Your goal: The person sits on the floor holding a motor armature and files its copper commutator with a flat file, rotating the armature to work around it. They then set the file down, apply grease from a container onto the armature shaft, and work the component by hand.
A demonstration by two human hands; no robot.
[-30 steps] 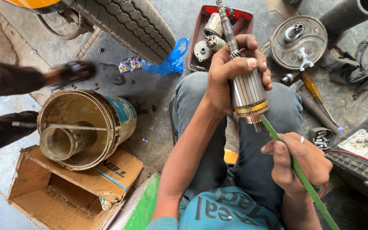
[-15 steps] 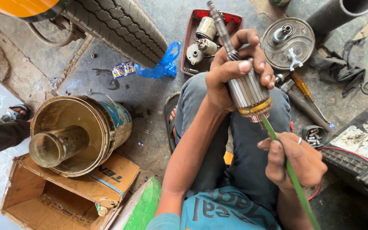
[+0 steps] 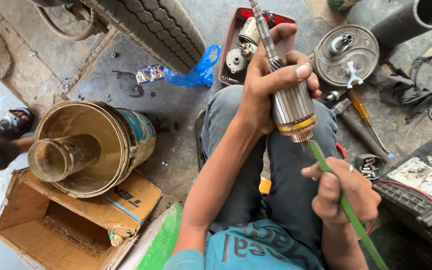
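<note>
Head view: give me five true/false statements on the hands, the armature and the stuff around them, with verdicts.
1. The left hand grips the armature. True.
2. The right hand holds a screwdriver. False: it holds a green strip whose tip meets the armature's lower end; a screwdriver lies on the floor.
3. A tyre is at the top of the view. True.
4. The bucket stands upright inside the cardboard box. False: it lies on its side, resting on the box's edge.
5. The red tray is empty. False: it holds metal parts.
</note>
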